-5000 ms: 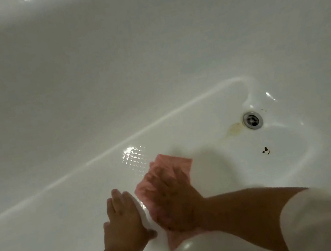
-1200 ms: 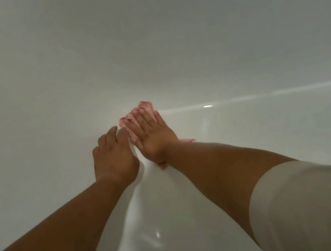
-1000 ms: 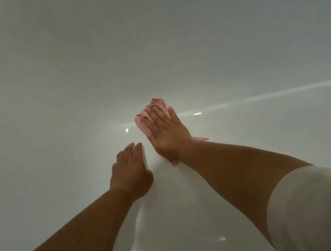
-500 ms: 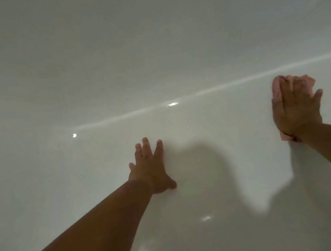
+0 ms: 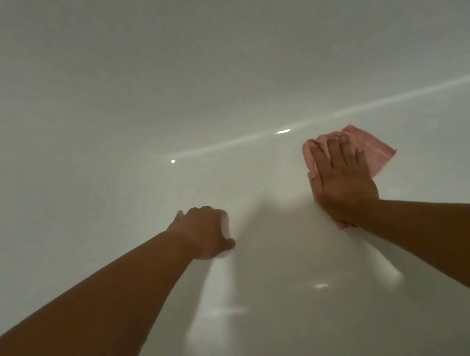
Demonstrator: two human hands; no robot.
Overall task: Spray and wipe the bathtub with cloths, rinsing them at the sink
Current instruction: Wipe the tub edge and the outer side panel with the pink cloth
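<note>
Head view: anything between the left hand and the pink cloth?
No object. The head view shows only bare, shadowed bathtub surface between the left hand and the pink cloth under the flat right hand.

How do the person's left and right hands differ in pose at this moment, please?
The right hand lies flat, fingers straight, pressing the pink cloth; the left hand is bare, fingers curled. The right hand reaches farther up than the left hand. Both rest on the white bathtub.

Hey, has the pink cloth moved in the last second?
Yes. The pink cloth slid right, away from the left hand, and now lies just below the tub crease instead of across it.
</note>
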